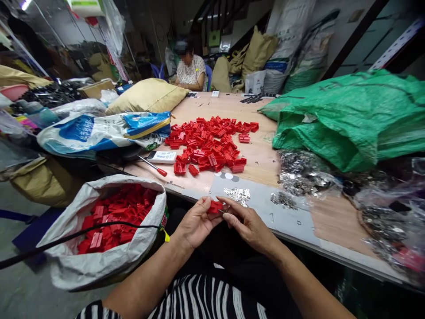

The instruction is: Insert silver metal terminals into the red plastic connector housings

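In the head view my left hand (199,221) grips a small red plastic part (215,206) between thumb and fingers, just off the table's front edge. My right hand (244,221) meets it from the other side, thumb and forefinger pinched at the part's right end. A small glint of metal shows at those fingertips, too small to name. Beyond the hands lie a pile of flat silvery metal pieces (237,195) and a smaller pile of darker metal pieces (283,200) on a grey sheet (262,188). Farther back spreads a heap of red plastic parts (212,146).
An open white sack (66,252) of red parts stands at my left, a black cord (99,226) crossing it. A red-handled screwdriver (154,167) lies near a white box (162,157). A green sack (332,115) and bagged metal pieces (302,170) crowd the right. A person (191,71) sits opposite.
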{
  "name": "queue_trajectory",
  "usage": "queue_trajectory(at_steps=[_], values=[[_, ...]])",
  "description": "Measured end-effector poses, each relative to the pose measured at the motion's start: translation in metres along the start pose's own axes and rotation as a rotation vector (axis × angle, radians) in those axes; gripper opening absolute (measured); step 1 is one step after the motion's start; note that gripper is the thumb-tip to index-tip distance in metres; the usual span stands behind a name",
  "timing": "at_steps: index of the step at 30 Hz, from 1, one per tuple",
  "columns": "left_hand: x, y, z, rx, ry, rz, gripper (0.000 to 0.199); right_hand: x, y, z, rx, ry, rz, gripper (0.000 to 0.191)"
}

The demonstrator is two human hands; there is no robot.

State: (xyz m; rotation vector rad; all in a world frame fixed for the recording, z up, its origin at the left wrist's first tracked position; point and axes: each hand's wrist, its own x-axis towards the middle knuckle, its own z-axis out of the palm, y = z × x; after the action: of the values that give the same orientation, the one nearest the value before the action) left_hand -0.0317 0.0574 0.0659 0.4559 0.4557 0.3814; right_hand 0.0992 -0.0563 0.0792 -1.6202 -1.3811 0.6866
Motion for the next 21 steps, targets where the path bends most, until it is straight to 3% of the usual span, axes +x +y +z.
queue_trajectory(at_steps=[5,10,13,19,21], values=[[-0.012,0.003,0.001,-0.159,0.062,-0.019,0.011,0.006,-0.013,0.009,-0.089,-0.027,-0.070,0.039],[-0.022,0.009,0.003,-0.253,0.072,0.024,0.017,0.015,-0.020,0.018,-0.202,0.057,-0.168,0.032],[-0.025,0.010,0.000,-0.274,0.069,0.055,0.019,0.021,-0.020,0.023,-0.144,0.079,-0.165,0.029],[-0.031,0.011,-0.016,-0.282,0.062,0.132,0.012,0.033,-0.030,0.031,-0.002,-0.058,-0.102,0.027],[-0.035,0.013,-0.020,-0.298,0.033,0.145,0.020,0.041,-0.038,0.036,0.027,-0.108,-0.097,0.023]])
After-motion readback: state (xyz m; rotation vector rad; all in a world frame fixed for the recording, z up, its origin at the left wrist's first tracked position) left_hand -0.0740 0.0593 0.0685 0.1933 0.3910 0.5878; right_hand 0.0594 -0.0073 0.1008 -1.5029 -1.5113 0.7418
